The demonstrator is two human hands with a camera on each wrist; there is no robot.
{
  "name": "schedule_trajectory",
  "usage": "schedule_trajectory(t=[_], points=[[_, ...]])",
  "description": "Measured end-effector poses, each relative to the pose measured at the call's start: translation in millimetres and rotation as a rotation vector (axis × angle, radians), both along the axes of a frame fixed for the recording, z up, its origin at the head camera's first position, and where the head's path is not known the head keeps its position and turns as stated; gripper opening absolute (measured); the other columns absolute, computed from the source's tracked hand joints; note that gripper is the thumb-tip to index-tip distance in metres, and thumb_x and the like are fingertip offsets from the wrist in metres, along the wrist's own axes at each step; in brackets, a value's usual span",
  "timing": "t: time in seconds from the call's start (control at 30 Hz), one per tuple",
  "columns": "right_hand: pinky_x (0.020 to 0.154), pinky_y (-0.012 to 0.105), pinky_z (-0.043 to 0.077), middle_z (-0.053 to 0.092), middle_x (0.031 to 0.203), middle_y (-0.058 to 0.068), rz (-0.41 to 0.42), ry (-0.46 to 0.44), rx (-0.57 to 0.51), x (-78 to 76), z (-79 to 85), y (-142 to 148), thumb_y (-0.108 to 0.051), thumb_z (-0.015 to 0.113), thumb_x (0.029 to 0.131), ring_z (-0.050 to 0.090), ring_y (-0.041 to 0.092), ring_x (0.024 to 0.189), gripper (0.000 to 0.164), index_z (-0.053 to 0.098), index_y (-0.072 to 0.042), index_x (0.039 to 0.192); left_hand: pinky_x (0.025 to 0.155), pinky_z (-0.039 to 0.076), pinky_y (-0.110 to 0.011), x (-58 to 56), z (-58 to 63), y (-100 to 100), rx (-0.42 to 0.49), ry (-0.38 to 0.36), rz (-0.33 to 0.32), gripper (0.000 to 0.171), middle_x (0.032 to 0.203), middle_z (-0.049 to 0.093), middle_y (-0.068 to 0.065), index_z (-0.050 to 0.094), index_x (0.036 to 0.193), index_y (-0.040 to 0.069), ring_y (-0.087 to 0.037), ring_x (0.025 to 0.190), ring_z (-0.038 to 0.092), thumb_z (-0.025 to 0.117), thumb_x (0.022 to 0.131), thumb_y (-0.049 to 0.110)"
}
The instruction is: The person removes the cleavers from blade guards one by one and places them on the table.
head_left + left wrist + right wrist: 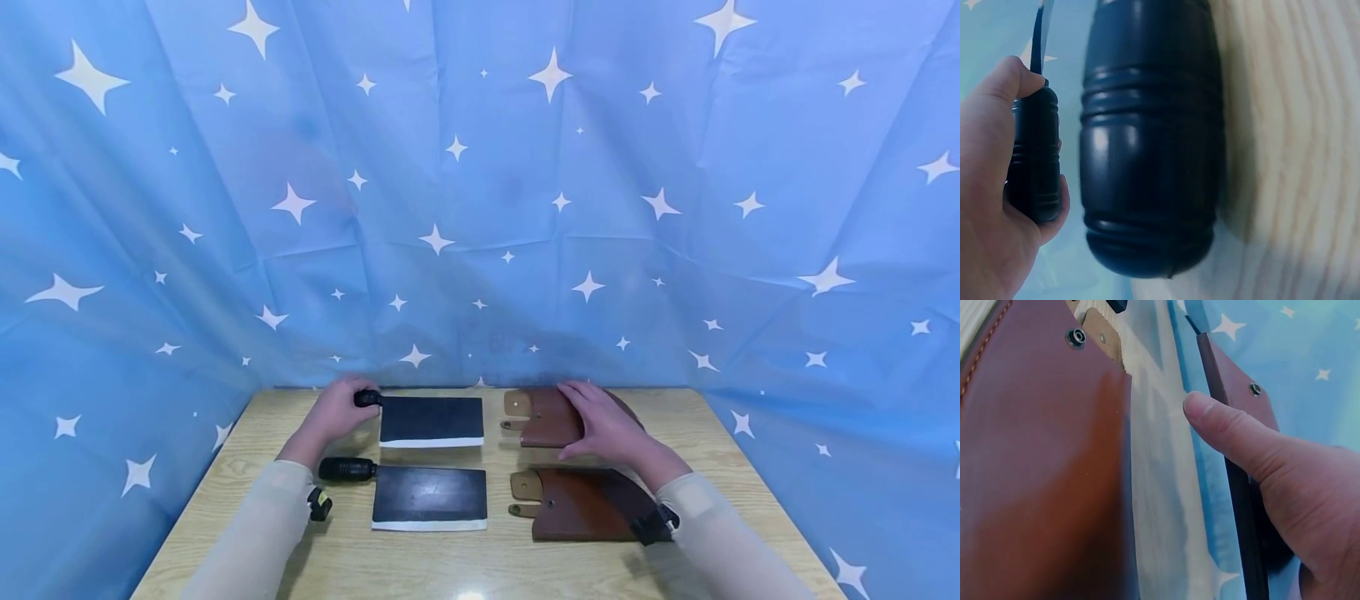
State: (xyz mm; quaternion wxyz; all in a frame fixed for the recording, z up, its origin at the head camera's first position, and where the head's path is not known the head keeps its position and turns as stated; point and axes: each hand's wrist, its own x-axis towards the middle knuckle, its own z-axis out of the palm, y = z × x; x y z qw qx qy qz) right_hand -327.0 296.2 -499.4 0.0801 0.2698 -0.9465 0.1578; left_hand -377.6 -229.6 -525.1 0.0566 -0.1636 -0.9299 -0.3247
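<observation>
At the far left, my left hand (337,417) grips the black ribbed handle (1035,150) of the far cleaver (431,419), whose dark blade has a pale cutting edge toward me. Nearer lies a second, similar cleaver (429,494), its handle (1150,144) large in the left wrist view. On the right side, my right hand (606,427) holds the far brown leather sheath (550,418) across its width, thumb (1229,428) along the near edge. The near leather sheath (581,504), with a snap strap and tan flap, lies below my right wrist.
A light wood-grain table (480,567) carries all of these. Blue cloth with white stars (480,208) hangs behind the table and along both sides. A small black device is strapped to each wrist, the right one over the near sheath.
</observation>
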Motion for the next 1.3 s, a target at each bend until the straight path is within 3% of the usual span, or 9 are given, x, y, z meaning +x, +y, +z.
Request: schedule_trajectory(t=[0.3,0.57,0.73,1.07,1.3], points=[[0.123,0.068,0.035,0.046,0.166,0.026,0.001,-0.027,-0.003,-2.4,-12.4,8,-0.051,0.106,0.067,0.037,0.053,0.156,0.129,0.043,0.002,0.166,0.088,0.059,-0.053,-1.9,-11.8,-6,0.000,-0.019,0.009,0.038,0.122,0.071,-0.012,0.079,0.129,0.005,-0.031,0.105,0.068,0.084,0.095,0.020],[0.123,0.067,0.036,0.044,0.167,0.028,0.011,-0.047,0.021,-6.6,-24.4,11,-0.056,0.104,0.068,0.038,0.053,0.155,0.130,0.042,0.003,0.166,0.097,0.057,-0.060,-5.0,-20.6,-5,-0.019,-0.020,0.000,0.036,0.125,0.071,-0.014,0.079,0.129,0.006,-0.037,0.113,0.068,0.084,0.096,0.020],[0.122,0.067,0.038,0.045,0.166,0.029,-0.014,-0.074,0.051,-7.0,-25.6,11,-0.056,0.103,0.070,0.041,0.052,0.153,0.127,0.044,0.003,0.165,0.095,0.057,-0.058,-6.8,-25.5,-6,-0.040,-0.033,-0.003,0.032,0.123,0.071,-0.013,0.080,0.126,0.009,-0.035,0.110,0.069,0.084,0.096,0.019],[0.121,0.066,0.039,0.048,0.164,0.029,-0.018,-0.096,0.070,-13.2,-29.4,11,-0.059,0.101,0.072,0.044,0.051,0.152,0.125,0.045,0.004,0.164,0.093,0.057,-0.057,-13.3,-31.1,-3,-0.069,0.009,-0.053,0.027,0.116,0.072,-0.012,0.081,0.121,0.008,-0.033,0.105,0.070,0.084,0.096,0.018],[0.122,0.066,0.038,0.044,0.167,0.030,-0.009,-0.157,0.069,-22.0,-37.3,12,-0.059,0.101,0.074,0.042,0.052,0.153,0.125,0.042,0.004,0.166,0.100,0.054,-0.061,-14.4,-33.0,1,-0.072,-0.005,-0.048,0.029,0.122,0.072,-0.014,0.079,0.125,0.006,-0.038,0.114,0.069,0.082,0.098,0.015]])
